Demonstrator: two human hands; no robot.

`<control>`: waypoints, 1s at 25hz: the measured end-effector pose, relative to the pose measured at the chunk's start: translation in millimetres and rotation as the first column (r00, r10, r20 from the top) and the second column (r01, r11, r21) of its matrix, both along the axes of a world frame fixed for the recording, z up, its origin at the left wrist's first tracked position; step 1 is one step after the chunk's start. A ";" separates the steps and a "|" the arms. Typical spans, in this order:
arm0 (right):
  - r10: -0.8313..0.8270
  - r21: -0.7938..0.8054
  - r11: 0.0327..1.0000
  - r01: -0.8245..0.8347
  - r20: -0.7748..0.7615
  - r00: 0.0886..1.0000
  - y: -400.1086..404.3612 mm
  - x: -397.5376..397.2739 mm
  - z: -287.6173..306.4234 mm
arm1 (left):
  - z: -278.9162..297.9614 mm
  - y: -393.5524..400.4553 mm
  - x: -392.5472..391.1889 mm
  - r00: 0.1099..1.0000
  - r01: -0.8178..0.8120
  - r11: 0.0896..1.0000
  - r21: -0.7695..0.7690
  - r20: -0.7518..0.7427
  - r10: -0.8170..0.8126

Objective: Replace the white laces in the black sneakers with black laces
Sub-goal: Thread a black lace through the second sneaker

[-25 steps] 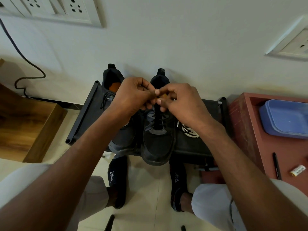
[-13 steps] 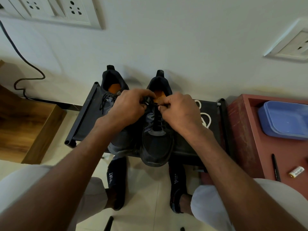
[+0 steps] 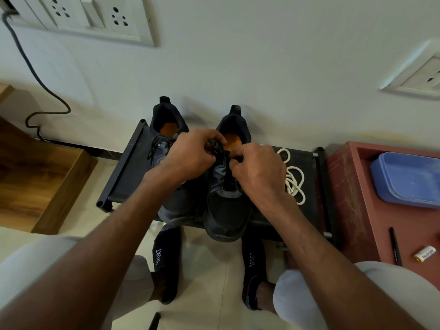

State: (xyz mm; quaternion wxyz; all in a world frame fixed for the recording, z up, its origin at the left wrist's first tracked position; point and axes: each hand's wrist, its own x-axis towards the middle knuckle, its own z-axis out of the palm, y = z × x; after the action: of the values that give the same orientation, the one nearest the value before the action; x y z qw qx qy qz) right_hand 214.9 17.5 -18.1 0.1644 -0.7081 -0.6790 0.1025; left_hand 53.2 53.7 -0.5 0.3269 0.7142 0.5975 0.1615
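Head view, hands: the left hand (image 3: 190, 158) and the right hand (image 3: 259, 170) meet over the throat of the right sneaker (image 3: 226, 198), knuckles up, fingers curled inward.
Left grip: fingertips pressed together, pinching a strand of the black lace (image 3: 217, 148) near the top eyelets.
Right grip: fingers curled and pinching the same black lace just beside the tongue; the exact strand is hidden by the fingers.
Right sneaker: black, toe pointing toward the person and overhanging the near edge of the rack (image 3: 123, 172), orange insole visible at the heel opening.
Left sneaker (image 3: 166, 139): black, just beside the right one and touching it, partly hidden under the left forearm; black lacing shows at its throat.
White laces (image 3: 294, 178): lying loose in a coiled heap on the rack, to the right of the right sneaker, apart from both hands.
Rack: low, black, with a fabric top, standing against the wall.
Feet: two dark socks printed "SPORT" (image 3: 166, 260) on the tiled floor below the rack.
Right side: a red-brown table (image 3: 352, 210) carrying a blue plastic container (image 3: 409, 179), a black pen (image 3: 395, 246) and a small battery (image 3: 426, 253).
Left side: a wooden cabinet (image 3: 35, 177).
Wall: a switch and socket panel (image 3: 95, 17) at top left with a dark cable (image 3: 45, 91) hanging from it.
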 end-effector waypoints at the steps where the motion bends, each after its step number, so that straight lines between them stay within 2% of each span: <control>1: 0.007 0.007 1.000 -0.007 -0.034 0.999 0.1 -0.3 -2.7 | -1.8 0.2 0.4 1.000 -0.004 1.000 0.001 0.003 0.004; 3: -0.013 0.014 1.000 0.016 -0.161 0.987 -0.2 -1.6 -8.6 | -7.5 2.1 0.4 0.999 -0.048 0.999 -0.011 0.005 0.048; 6: -0.148 -0.061 0.989 0.135 -0.376 0.915 0.4 -4.7 -11.2 | -13.7 5.8 0.8 0.994 -0.108 0.993 -0.037 0.019 0.109; 10: -0.075 -0.047 0.997 0.063 -0.349 0.934 0.3 -7.6 -8.8 | -11.0 3.8 1.9 0.994 -0.104 0.995 0.011 -0.024 0.104; 15: -0.045 -0.003 0.999 0.045 -0.130 0.990 -3.4 -6.9 -7.1 | -8.9 0.7 4.8 0.995 -0.098 0.995 -0.034 0.013 0.099; 18: 0.000 -0.164 0.985 -0.046 -0.268 0.963 3.6 -5.1 -5.2 | -12.1 -0.9 7.2 0.988 -0.154 0.988 -0.025 0.026 0.155; 22: -0.119 -0.328 0.943 -0.059 -0.498 0.859 9.6 1.9 -0.2 | -16.7 -2.5 9.2 0.978 -0.199 0.980 -0.006 0.059 0.199; 23: -0.137 -0.351 0.934 -0.067 -0.523 0.841 9.7 2.9 1.1 | -16.6 -3.1 9.8 0.978 -0.199 0.980 -0.002 0.065 0.198; 25: -0.103 -0.359 0.928 -0.096 -0.498 0.861 10.7 5.2 3.5 | -14.6 -4.4 10.0 0.979 -0.192 0.981 -0.001 0.071 0.191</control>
State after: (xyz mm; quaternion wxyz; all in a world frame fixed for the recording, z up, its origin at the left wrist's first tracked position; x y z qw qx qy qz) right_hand 220.1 28.2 -14.5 0.2005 -0.6752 -0.5783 0.4116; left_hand 63.2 49.3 -15.1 0.3287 0.6482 0.6509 0.2193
